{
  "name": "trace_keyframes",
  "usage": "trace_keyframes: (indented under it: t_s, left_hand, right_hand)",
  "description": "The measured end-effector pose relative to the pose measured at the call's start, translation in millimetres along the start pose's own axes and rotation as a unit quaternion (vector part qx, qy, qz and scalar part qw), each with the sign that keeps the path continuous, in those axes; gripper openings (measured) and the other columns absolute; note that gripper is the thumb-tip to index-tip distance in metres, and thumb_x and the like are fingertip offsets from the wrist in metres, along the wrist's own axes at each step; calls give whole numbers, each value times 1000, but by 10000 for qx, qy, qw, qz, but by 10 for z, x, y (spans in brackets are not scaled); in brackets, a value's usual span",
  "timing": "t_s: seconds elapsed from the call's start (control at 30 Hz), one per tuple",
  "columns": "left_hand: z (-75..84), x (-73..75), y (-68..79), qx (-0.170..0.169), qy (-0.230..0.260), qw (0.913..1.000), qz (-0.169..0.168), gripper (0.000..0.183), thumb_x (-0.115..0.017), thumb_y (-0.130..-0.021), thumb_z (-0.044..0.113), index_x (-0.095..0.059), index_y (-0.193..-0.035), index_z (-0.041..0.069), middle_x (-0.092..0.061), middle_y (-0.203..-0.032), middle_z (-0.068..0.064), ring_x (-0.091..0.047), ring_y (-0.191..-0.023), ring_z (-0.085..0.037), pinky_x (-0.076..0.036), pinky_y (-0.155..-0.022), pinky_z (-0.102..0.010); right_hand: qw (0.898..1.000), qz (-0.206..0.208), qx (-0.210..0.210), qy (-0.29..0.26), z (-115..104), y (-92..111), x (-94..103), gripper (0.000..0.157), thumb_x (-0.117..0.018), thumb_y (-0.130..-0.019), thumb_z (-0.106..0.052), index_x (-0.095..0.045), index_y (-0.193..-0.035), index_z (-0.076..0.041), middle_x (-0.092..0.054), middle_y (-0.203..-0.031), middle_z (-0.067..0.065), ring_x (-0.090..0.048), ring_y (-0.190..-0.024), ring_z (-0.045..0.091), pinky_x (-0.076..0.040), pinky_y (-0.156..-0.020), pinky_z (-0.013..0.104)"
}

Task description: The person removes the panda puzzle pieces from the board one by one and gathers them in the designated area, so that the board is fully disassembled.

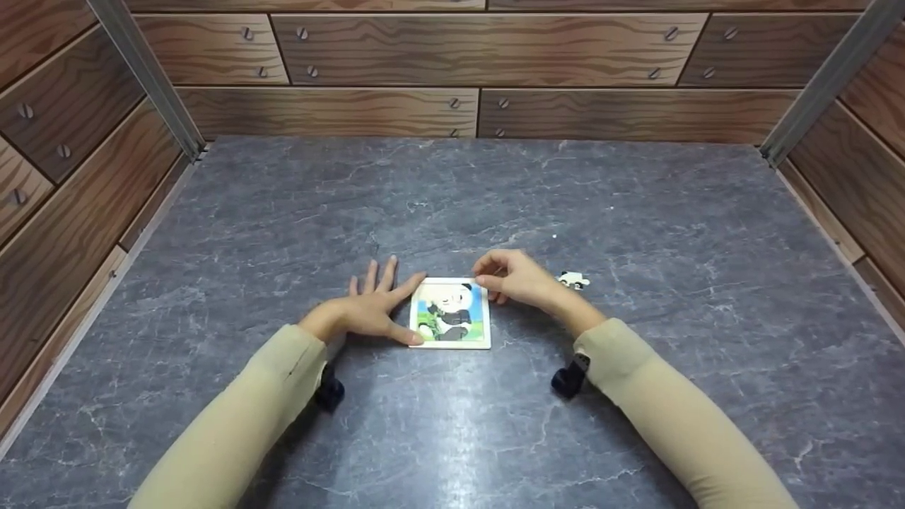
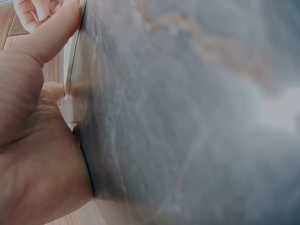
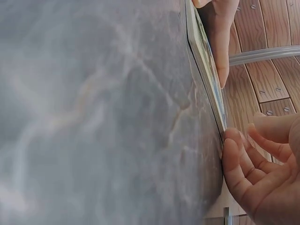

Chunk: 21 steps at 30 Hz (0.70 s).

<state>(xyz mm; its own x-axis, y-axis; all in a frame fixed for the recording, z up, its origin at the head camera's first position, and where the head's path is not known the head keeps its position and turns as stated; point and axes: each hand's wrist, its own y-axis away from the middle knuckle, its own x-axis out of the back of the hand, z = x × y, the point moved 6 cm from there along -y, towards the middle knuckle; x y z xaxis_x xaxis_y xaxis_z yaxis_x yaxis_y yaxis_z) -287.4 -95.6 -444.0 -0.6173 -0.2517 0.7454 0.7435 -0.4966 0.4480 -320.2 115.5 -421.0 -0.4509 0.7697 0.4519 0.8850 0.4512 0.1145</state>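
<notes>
A small square panda jigsaw puzzle (image 1: 452,311) in a pale frame lies flat on the table. My left hand (image 1: 368,311) is spread along its left side, with the thumb at the lower left corner and the index finger at the upper left one. Bent fingers of my right hand (image 1: 520,279) touch the upper right corner. In the right wrist view, the right thumb (image 3: 274,127) stands apart from the puzzle edge (image 3: 206,70), and nothing shows between thumb and fingers. A loose white-and-black puzzle piece (image 1: 574,280) lies just right of my right hand.
The grey marbled table (image 1: 452,191) is bounded by wood-patterned panels (image 1: 481,49) at the back and both sides. Metal posts (image 1: 152,78) stand at the back corners. Tiny white specks (image 1: 554,236) dot the tabletop beyond the right hand.
</notes>
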Motion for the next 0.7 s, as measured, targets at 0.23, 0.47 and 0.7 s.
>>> trace_keyframes:
  t_s: [0.23,0.47,0.7]
  left_hand:
    - [-15,-9,-17,6,51,10000,-14,104,-64,-73,65,3,-148,39,34,-146,-9,37,-128,-32,20,-99,-59]
    - [-17,-9,-23,33,74,10000,-19,104,-64,-73,64,3,-148,39,34,-146,-8,37,-128,-31,20,-99,-58]
    - [-20,-6,-23,54,12,10000,9,104,-64,-73,65,3,-148,39,34,-146,-8,37,-128,-32,20,-99,-58]
  right_hand:
    - [10000,-14,-46,7,-1,-12,-11,18,-60,-89,-7,-62,-104,4,-61,-91,13,-58,-64,18,-50,-54,28]
    - [9983,-37,172,561,-31,-34,-41,12,-61,-88,-5,-65,-96,4,-60,-79,8,-54,-59,15,-48,-52,25]
    - [9938,-126,376,1036,-57,-65,-77,10,-62,-87,-3,-66,-91,4,-57,-70,3,-50,-54,10,-43,-50,22]
